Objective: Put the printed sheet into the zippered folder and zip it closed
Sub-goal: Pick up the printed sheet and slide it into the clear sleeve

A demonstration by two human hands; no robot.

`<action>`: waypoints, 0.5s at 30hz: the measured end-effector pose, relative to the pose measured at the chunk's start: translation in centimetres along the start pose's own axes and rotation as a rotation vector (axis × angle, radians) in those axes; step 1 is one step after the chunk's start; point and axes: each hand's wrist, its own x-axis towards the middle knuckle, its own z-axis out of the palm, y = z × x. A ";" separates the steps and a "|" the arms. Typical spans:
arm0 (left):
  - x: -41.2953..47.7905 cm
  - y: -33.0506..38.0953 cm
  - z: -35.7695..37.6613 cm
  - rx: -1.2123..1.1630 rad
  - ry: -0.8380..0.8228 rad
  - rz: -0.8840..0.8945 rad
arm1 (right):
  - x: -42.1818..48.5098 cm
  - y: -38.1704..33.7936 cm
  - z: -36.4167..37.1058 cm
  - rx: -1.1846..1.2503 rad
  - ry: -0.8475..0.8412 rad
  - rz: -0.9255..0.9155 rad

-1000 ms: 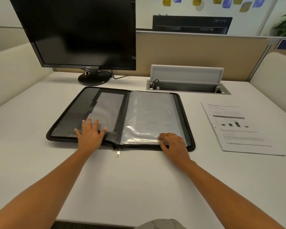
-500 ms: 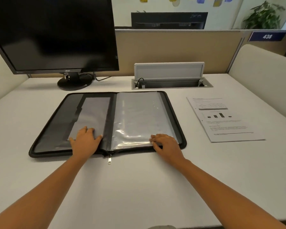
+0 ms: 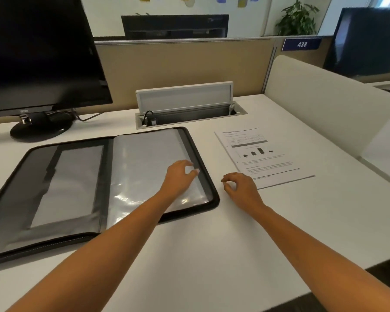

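Note:
The black zippered folder [image 3: 54, 176] lies open and flat on the white desk, with clear plastic sleeves on its right half. The printed sheet [image 3: 261, 154], showing text and a small bar chart, lies on the desk just right of the folder. My left hand [image 3: 178, 176] hovers over the right edge of the clear sleeve, thumb and fingers curled with a gap between them, holding nothing. My right hand [image 3: 240, 188] is off the folder, over the desk by the sheet's near left corner, fingers loosely curled and holding nothing.
A black monitor [image 3: 38, 52] on a round stand sits at the back left. An open cable hatch [image 3: 189, 109] lies behind the folder. A beige partition runs along the back and a cream divider [image 3: 324, 102] stands on the right.
My left hand has crossed from the folder's left half to the right edge of the sleeve. My right hand has left the folder's lower right corner and moved towards the sheet. The view turned right.

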 end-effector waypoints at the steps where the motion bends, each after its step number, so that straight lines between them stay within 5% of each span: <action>1: 0.6 1.2 1.1 -0.066 -0.044 -0.036 | 0.7 0.8 -0.8 -0.003 0.019 0.024; 6: 3.6 5.9 6.2 -0.251 -0.222 -0.257 | 4.4 5.5 -4.8 -0.028 0.100 0.182; 15: 7.0 10.1 12.1 -0.377 -0.157 -0.407 | 9.0 12.7 -10.0 -0.214 0.066 0.435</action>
